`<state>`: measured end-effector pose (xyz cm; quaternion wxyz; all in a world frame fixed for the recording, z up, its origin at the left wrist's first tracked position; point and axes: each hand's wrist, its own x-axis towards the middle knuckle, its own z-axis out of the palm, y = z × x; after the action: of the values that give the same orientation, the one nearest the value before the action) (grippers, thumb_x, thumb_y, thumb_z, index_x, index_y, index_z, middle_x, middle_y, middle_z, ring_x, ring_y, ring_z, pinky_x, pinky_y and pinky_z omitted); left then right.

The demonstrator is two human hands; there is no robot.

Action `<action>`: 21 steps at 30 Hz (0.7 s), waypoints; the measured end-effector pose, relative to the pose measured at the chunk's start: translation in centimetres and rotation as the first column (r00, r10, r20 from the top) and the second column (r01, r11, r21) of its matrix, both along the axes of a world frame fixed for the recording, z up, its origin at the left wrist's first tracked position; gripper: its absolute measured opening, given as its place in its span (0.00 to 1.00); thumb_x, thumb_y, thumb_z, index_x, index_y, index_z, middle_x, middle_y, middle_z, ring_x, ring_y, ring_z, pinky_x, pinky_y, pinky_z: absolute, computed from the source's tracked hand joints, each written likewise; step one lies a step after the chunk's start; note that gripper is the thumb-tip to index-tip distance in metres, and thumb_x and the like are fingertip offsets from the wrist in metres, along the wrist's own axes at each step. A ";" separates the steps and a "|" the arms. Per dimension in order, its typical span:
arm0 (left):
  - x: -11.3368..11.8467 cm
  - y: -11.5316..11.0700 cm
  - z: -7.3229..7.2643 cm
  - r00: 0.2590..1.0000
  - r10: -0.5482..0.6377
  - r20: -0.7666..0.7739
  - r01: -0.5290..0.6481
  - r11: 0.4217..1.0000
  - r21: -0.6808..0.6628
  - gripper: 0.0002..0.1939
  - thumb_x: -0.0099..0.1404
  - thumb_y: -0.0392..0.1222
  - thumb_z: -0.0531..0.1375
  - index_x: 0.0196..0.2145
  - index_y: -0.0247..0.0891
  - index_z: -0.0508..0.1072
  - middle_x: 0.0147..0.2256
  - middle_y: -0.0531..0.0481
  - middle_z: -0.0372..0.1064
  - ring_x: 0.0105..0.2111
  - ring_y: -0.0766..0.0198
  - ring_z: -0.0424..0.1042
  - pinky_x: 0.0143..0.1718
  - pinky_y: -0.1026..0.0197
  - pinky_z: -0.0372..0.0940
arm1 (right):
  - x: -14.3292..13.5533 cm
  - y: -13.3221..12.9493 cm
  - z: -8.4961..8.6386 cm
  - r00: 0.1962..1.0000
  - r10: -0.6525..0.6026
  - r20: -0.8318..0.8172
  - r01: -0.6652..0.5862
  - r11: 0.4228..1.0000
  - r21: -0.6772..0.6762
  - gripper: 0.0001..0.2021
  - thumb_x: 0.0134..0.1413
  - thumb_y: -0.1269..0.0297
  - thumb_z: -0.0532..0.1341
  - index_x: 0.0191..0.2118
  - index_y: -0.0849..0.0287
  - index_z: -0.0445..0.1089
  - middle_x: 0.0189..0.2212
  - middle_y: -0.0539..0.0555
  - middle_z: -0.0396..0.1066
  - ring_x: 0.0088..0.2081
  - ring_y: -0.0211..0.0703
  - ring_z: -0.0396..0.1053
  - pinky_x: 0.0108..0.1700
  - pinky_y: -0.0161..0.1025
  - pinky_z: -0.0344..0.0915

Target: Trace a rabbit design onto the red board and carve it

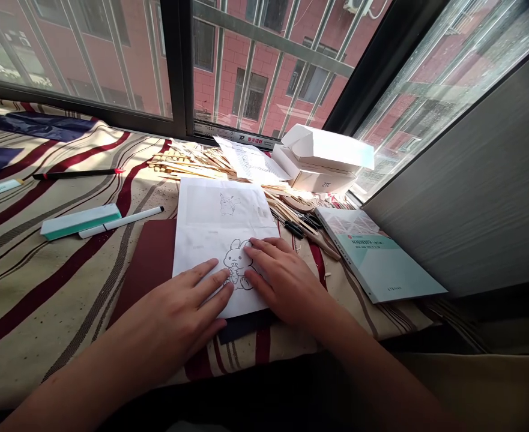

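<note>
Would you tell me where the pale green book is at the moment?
In the head view, the book lies on the striped cloth, to the right of the right hand, with the white box just beyond its far end.

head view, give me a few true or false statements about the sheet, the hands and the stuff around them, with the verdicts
1. The left hand and right hand both touch the white sheet. True.
2. The book lies left of the sheet. False: it lies to the right.
3. The bunny drawing is on the sheet's lower half. True.
4. The right hand holds the white pen. False: the pen lies on the striped cloth.
5. The white box is farther away than the book. True.
</note>
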<state>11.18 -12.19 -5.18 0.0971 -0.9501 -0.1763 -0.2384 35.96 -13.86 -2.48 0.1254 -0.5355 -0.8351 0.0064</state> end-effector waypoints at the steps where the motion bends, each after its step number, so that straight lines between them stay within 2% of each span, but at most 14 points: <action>1: 0.0 0.0 0.0 1.000 -0.003 0.004 0.003 1.000 0.005 0.20 0.83 0.39 0.51 0.56 0.29 0.80 0.57 0.37 0.80 0.59 0.43 0.79 0.57 0.45 0.78 | -0.1 -0.1 -0.1 1.000 -0.007 -0.005 0.007 1.000 0.003 0.24 0.75 0.61 0.58 0.64 0.75 0.77 0.64 0.72 0.75 0.64 0.71 0.72 0.66 0.66 0.72; 8: -0.5 -0.2 -0.1 1.000 -0.003 0.009 0.003 0.999 -0.032 0.20 0.82 0.38 0.51 0.59 0.29 0.79 0.58 0.36 0.79 0.60 0.42 0.78 0.58 0.44 0.77 | 0.3 -0.2 -0.9 0.993 -0.004 -0.120 0.008 0.999 0.033 0.23 0.75 0.64 0.57 0.63 0.75 0.78 0.65 0.70 0.75 0.64 0.70 0.72 0.67 0.65 0.72; 13: -0.5 -0.1 0.5 1.000 0.008 -0.018 -0.010 0.997 -0.075 0.22 0.83 0.45 0.51 0.59 0.31 0.79 0.59 0.36 0.79 0.60 0.43 0.79 0.57 0.45 0.78 | 0.6 -0.2 -1.3 0.990 -0.003 -0.139 0.011 0.999 0.053 0.23 0.75 0.64 0.56 0.63 0.74 0.78 0.64 0.68 0.76 0.64 0.69 0.71 0.67 0.65 0.72; 17: -0.6 1.5 1.0 0.993 0.084 -0.087 -0.095 0.987 -0.128 0.26 0.85 0.47 0.45 0.61 0.32 0.79 0.59 0.33 0.78 0.53 0.46 0.83 0.50 0.46 0.81 | 0.4 -0.2 -1.3 0.992 0.025 -0.127 -0.013 0.995 0.098 0.23 0.74 0.65 0.56 0.61 0.76 0.79 0.62 0.70 0.77 0.62 0.71 0.72 0.64 0.66 0.74; 21: -1.3 3.7 1.0 0.980 0.060 -0.190 -0.080 0.992 -0.098 0.29 0.84 0.51 0.48 0.63 0.29 0.78 0.62 0.28 0.75 0.60 0.38 0.78 0.59 0.38 0.76 | 0.2 -0.2 -1.3 0.994 0.035 -0.102 -0.022 0.992 0.124 0.22 0.74 0.67 0.57 0.61 0.77 0.79 0.61 0.70 0.78 0.60 0.70 0.74 0.63 0.65 0.76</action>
<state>9.89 -8.48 -4.18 0.0714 -0.9653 -0.2119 -0.1349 36.12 -14.06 -3.79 0.2011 -0.5136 -0.8340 -0.0152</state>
